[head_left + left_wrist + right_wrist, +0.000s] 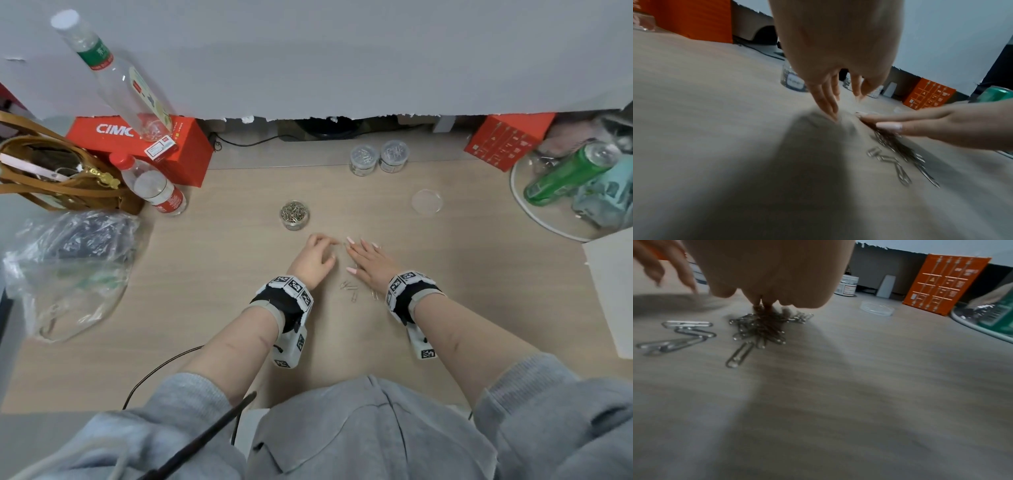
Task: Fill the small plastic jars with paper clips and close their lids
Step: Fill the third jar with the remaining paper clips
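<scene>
Centrally, open jar [294, 215] full of paper clips [293, 210], 2 lidded jars [379, 157] behind

Silver paper clips [756, 327] on a beige woodgrain table [445, 308], red box [144, 144], green can [568, 174]

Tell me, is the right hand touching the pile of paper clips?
Touching. The right wrist view shows the right hand with its fingers straight down in the paper clips, no gap between them.
</scene>
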`<state>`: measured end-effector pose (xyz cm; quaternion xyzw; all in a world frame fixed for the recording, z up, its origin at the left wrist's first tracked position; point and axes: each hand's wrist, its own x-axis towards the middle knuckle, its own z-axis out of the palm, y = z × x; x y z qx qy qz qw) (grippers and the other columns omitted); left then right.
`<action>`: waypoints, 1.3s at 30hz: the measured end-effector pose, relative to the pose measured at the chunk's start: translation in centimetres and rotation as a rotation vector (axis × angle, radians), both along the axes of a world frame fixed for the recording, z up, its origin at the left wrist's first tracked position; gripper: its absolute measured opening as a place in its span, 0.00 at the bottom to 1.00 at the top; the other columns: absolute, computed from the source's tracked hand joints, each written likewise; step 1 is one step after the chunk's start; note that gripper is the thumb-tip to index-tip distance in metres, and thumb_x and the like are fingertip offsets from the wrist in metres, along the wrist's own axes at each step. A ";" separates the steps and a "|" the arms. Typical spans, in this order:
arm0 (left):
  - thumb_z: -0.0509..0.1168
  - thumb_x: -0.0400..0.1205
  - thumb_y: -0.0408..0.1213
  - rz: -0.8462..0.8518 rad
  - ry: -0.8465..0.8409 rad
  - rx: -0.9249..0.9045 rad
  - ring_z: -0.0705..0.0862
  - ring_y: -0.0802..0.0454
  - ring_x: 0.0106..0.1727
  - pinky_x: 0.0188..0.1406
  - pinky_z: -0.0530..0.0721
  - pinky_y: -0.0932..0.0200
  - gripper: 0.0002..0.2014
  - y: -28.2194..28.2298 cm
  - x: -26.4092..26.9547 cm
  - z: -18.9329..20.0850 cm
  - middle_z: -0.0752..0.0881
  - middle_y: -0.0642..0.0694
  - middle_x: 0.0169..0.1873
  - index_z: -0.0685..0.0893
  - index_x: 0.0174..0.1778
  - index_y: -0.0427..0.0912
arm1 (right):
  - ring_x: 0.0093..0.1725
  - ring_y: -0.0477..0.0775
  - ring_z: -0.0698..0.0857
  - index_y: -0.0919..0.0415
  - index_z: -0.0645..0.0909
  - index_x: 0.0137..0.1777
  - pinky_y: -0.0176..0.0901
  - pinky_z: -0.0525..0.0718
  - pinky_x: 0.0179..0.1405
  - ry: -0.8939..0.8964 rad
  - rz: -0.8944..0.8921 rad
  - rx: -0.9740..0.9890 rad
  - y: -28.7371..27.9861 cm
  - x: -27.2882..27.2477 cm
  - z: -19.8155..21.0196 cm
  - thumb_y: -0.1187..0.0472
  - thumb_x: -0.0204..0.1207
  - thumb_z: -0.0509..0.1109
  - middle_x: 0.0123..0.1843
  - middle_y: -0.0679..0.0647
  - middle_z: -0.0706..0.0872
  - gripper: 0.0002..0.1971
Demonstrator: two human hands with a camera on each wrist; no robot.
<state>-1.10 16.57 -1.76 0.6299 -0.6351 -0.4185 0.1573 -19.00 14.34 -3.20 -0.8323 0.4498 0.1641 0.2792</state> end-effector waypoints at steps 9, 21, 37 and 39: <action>0.72 0.75 0.45 0.088 -0.089 0.071 0.77 0.44 0.60 0.67 0.72 0.56 0.27 3.4 -2.8 -0.8 0.71 0.41 0.63 0.76 0.70 0.43 | 0.81 0.58 0.60 0.66 0.62 0.77 0.46 0.54 0.81 -0.443 -0.376 -0.063 -0.2 -4.6 -1.2 0.71 0.80 0.55 0.80 0.62 0.63 0.24; 0.74 0.67 0.19 0.314 0.115 -0.018 0.75 0.49 0.52 0.59 0.78 0.66 0.41 5.2 -7.0 -3.2 0.66 0.44 0.56 0.67 0.77 0.40 | 0.82 0.57 0.55 0.63 0.61 0.78 0.31 0.44 0.76 -0.493 -0.214 0.051 1.0 -4.3 -2.6 0.74 0.79 0.54 0.81 0.59 0.60 0.26; 0.79 0.66 0.38 -0.010 -0.023 -0.032 0.75 0.42 0.62 0.68 0.69 0.58 0.36 2.1 -4.6 -2.9 0.72 0.37 0.61 0.75 0.70 0.36 | 0.72 0.55 0.69 0.53 0.74 0.67 0.50 0.63 0.73 -0.411 -0.391 -0.050 2.3 -2.3 -1.3 0.60 0.67 0.54 0.70 0.51 0.76 0.26; 0.77 0.69 0.39 -0.007 -0.029 -0.058 0.77 0.43 0.60 0.66 0.74 0.54 0.33 1.7 -4.2 -2.6 0.73 0.39 0.61 0.76 0.70 0.38 | 0.71 0.55 0.69 0.49 0.71 0.68 0.48 0.62 0.67 -0.389 -0.489 -0.133 2.8 -2.6 -1.0 0.52 0.66 0.54 0.70 0.50 0.74 0.28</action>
